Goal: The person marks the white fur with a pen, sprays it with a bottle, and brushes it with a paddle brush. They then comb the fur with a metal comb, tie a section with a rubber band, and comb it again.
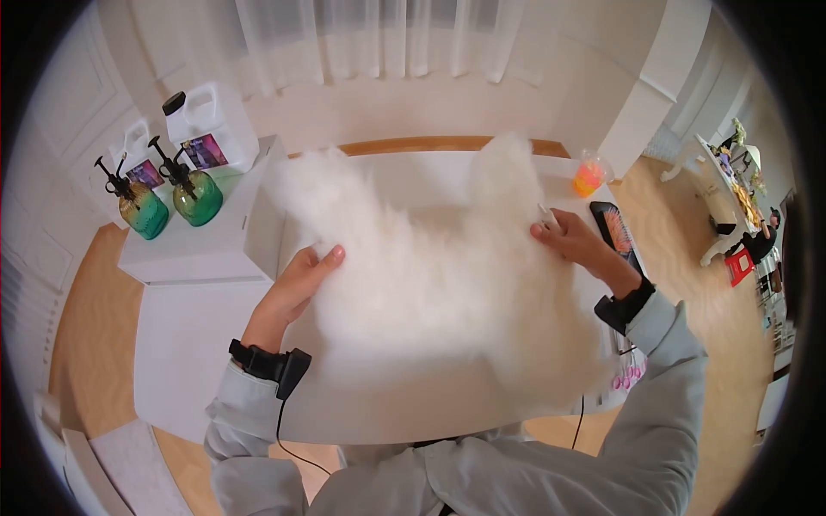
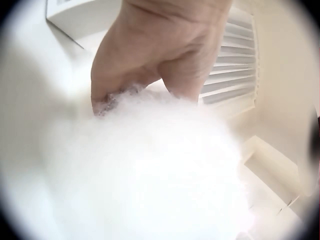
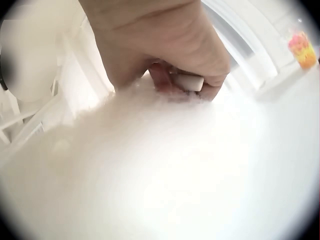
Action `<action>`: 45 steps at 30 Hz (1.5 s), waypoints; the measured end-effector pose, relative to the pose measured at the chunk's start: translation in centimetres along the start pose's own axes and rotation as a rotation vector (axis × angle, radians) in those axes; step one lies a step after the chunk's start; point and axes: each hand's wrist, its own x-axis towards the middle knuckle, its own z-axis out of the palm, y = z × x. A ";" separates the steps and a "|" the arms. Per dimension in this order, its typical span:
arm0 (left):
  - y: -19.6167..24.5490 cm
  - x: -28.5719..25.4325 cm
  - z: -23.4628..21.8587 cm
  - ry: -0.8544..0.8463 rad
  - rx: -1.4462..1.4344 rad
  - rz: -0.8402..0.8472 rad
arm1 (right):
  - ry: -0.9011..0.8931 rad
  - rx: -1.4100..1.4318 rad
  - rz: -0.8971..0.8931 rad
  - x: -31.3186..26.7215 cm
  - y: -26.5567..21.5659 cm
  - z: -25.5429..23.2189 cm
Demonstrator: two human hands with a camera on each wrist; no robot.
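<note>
A large white fluffy dog-shaped figure [image 1: 413, 275] takes up the middle of the white table in the head view, with a raised fluffy part at each end. On its left side my left hand [image 1: 297, 279] grips the fur, thumb on top and fingers partly buried, as the left wrist view also shows. My right hand [image 1: 568, 236] is at the figure's right end, fingers curled round a small white handle-like piece [image 3: 187, 81]. The fur hides its far end, so I cannot tell what tool it is.
Two green-amber spray bottles [image 1: 198, 198] and two white jugs [image 1: 211, 129] stand on a white cabinet [image 1: 198, 258] at left. At the table's right edge are a clear cup with orange and pink contents [image 1: 589, 175], a black item with orange bristles [image 1: 613, 230] and pink pieces [image 1: 630, 374].
</note>
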 end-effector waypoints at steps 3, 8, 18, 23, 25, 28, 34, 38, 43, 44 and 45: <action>-0.3 0.5 0.0 -0.064 -0.081 0.036 | -0.094 0.234 0.102 0.3 -0.3 0.9; -2.0 1.5 0.6 -0.036 -0.137 0.172 | -0.167 0.429 0.002 1.0 -0.8 1.5; -1.0 2.5 1.1 0.031 0.027 0.182 | -0.112 0.640 0.107 -0.1 -4.9 2.1; 6.0 -1.9 3.1 0.065 -0.327 0.141 | -0.051 0.244 -0.530 -1.2 -2.8 1.0; 9.0 -4.0 3.2 0.056 -0.316 0.102 | -0.046 0.454 -0.511 -2.1 -3.8 0.8; 5.3 -2.4 -2.4 -0.043 -0.103 0.594 | -0.071 0.462 -0.510 1.6 1.2 -12.0; 5.1 -1.9 -3.3 0.004 -0.169 0.553 | -0.094 0.489 -0.516 2.6 -7.6 -5.4; 5.0 -1.4 -2.2 0.023 -0.216 0.511 | -0.097 0.517 -0.513 1.5 -9.2 -2.3; 7.3 3.1 1.2 0.020 -0.276 0.437 | -0.085 0.559 -0.480 1.6 -10.5 -1.1; 7.3 3.5 1.3 0.022 -0.288 0.421 | -0.084 0.568 -0.474 1.6 -10.2 -1.5; 7.3 3.8 1.2 0.025 -0.300 0.407 | -0.085 0.576 -0.470 2.0 -10.4 -1.6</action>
